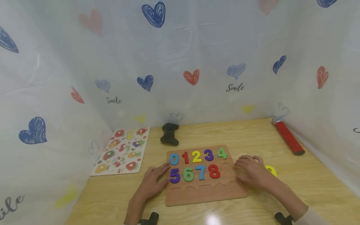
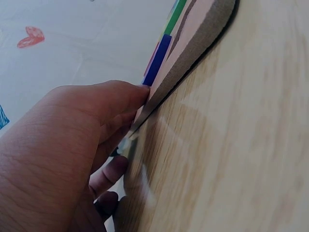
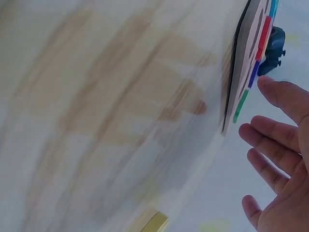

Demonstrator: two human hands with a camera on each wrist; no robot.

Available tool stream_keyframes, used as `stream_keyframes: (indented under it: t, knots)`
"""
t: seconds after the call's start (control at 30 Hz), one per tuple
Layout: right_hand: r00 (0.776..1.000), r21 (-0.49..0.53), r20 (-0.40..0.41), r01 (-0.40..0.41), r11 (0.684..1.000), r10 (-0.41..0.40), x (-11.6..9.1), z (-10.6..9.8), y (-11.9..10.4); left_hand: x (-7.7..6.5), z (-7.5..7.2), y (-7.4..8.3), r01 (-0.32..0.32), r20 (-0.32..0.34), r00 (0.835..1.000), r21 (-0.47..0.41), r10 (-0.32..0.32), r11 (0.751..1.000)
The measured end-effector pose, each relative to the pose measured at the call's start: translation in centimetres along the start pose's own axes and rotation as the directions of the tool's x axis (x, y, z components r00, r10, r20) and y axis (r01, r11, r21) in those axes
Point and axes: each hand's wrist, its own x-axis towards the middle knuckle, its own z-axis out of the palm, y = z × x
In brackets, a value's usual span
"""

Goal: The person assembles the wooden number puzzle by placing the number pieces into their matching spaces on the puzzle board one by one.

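A wooden number puzzle board lies on the table, with coloured digits from a blue 0 to a red 8 in two rows. Right of the 8 a bare recess shows, and more line the lower strip. My left hand has thumb and fingertips at the board's left edge, beside the purple 5. At the right edge is my right hand, fingers spread and slightly bent, nothing between them in the right wrist view. Partly behind that wrist lies a yellow digit piece.
A fruit picture board lies at the left. At the back stands a black game controller, and a red cylinder with a silver end lies back right. A heart-printed curtain encloses the table's back and sides.
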Motion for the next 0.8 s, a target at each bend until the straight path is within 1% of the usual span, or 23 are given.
stream_keyframes:
  t: [0.17,0.37,0.47,0.67,0.8]
  knots:
    - [1.0,0.001,0.007,-0.019,1.0,0.019,-0.7,-0.1,0.7,0.0,0.0,0.0,0.001,0.005,1.0,-0.006,-0.001,1.0]
    - [1.0,-0.013,-0.02,-0.017,1.0,0.017,-1.4,-0.2,1.5,0.0,-0.1,-0.1,0.034,0.035,0.999,-0.021,-0.033,0.999]
    - [0.999,-0.011,-0.029,-0.015,1.0,0.015,-1.7,-0.3,1.8,0.0,-0.1,0.0,0.04,0.033,0.999,-0.022,-0.039,0.999]
    - [0.999,-0.019,-0.039,-0.02,1.0,0.02,-2.4,-0.6,2.5,0.0,-0.1,0.2,0.027,0.013,1.0,-0.017,-0.026,0.999]
    - [0.999,-0.031,-0.044,-0.034,0.999,0.033,-2.9,-0.8,3.0,0.0,-0.1,0.3,0.025,0.018,1.0,-0.012,-0.025,1.0]
